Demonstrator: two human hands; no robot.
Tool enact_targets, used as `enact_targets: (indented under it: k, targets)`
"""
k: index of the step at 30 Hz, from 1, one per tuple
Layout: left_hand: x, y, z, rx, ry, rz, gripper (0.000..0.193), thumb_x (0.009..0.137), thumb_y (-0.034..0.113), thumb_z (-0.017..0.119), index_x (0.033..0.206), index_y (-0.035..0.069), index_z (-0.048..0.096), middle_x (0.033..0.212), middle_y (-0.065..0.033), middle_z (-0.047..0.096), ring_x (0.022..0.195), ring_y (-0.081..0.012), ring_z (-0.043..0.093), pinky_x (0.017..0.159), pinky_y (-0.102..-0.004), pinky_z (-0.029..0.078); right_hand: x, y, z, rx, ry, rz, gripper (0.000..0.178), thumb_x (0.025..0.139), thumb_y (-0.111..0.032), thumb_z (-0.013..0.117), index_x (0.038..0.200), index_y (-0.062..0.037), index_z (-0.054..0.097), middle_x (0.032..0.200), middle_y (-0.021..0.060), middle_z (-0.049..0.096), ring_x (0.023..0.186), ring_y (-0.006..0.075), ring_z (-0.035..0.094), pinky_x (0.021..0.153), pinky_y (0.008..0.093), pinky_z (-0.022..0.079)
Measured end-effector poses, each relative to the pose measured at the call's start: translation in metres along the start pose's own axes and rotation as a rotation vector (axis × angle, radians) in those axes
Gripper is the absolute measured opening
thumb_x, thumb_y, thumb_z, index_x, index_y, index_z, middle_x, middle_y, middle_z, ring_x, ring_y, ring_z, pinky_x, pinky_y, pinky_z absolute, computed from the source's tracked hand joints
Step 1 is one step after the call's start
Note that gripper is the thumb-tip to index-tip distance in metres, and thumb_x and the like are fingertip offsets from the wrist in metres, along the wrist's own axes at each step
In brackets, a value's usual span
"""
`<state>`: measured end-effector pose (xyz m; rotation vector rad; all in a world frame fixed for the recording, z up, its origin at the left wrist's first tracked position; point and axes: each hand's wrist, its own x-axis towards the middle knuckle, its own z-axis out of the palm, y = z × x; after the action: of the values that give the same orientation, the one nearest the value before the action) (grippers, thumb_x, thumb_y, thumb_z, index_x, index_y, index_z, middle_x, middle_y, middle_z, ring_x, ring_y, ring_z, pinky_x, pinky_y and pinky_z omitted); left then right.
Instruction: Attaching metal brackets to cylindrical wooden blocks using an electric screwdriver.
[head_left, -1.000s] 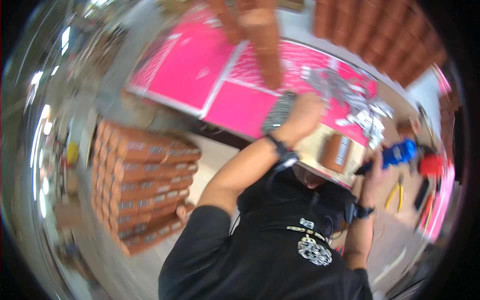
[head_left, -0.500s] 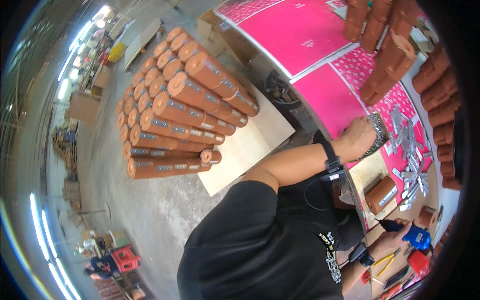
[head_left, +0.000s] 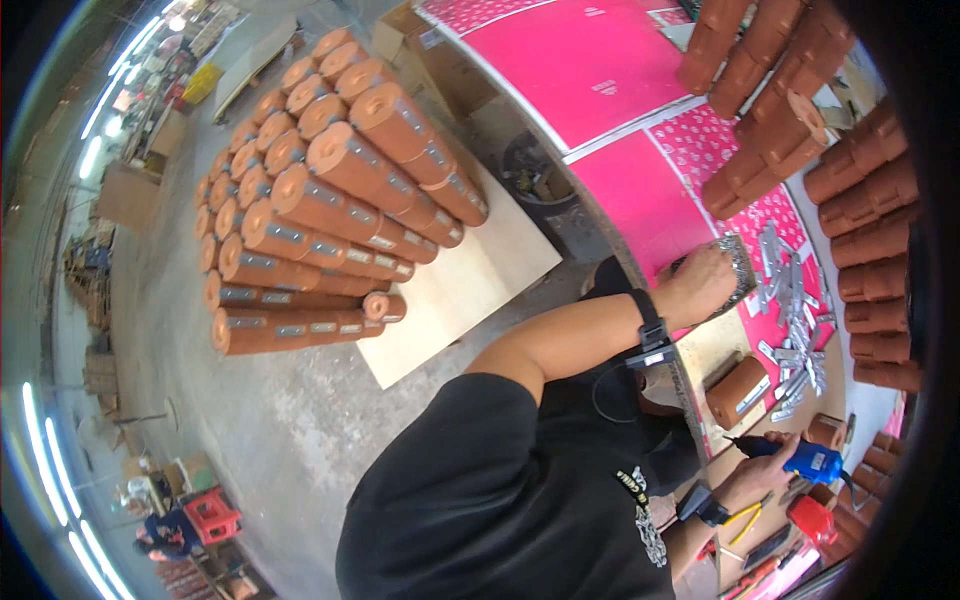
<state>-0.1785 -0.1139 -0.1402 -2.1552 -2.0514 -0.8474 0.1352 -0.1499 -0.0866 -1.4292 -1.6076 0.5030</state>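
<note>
My left hand (head_left: 702, 284) reaches down into a shallow tray of small metal screws (head_left: 742, 268). Its fingers are bent together among them, and whatever they pinch is too small to make out. In my right hand (head_left: 765, 470) is a blue electric screwdriver (head_left: 812, 461), its dark bit pointing left toward the bench edge. Between the two hands a short brown cylinder (head_left: 738, 390) lies on its side, with a metal strip along it. Loose silver metal strips (head_left: 795, 330) are heaped beyond the tray and the cylinder.
Long brown cylinders (head_left: 340, 215) are stacked on a pale board (head_left: 470, 300) at left. More stand along the bench's far side (head_left: 770, 150). Yellow-handled pliers (head_left: 742, 520) and a red object (head_left: 812, 520) lie near my right hand. A dark bin (head_left: 540, 175) stands beside the pink-covered bench (head_left: 560, 70).
The whole view has shifted, so the bench and stack sit further left in it. Both hands keep nearly the same places, the left at the screw tray and the right around the screwdriver.
</note>
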Motion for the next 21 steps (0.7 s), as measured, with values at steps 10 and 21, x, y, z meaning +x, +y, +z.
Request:
enact_targets:
  k: [10, 21]
  targets:
    - [0.003, 0.001, -0.037, 0.017, -0.213, -0.022, 0.012, 0.078, 0.003, 0.058, 0.08, -0.003, 0.069, 0.089, -0.0224, 0.066, 0.089, -0.037, 0.065, 0.078, -0.0451, 0.053, 0.002, 0.005, 0.026, 0.579, 0.234, 0.176, 0.031, 0.095, -0.009, 0.061, 0.121, 0.0027, 0.049, 0.07, 0.0029, 0.054, 0.056, 0.012, 0.056, 0.054, 0.0244, 0.046]
    - [0.015, 0.001, -0.051, -0.009, -0.363, 0.122, 0.011, 0.082, 0.006, 0.063, 0.092, 0.001, 0.064, 0.095, -0.0184, 0.064, 0.094, -0.0369, 0.062, 0.081, -0.0454, 0.051, -0.006, 0.009, 0.022, 0.644, 0.265, 0.26, 0.033, 0.091, -0.006, 0.064, 0.12, -0.001, 0.05, 0.078, 0.0021, 0.056, 0.061, 0.01, 0.056, 0.058, 0.0233, 0.045]
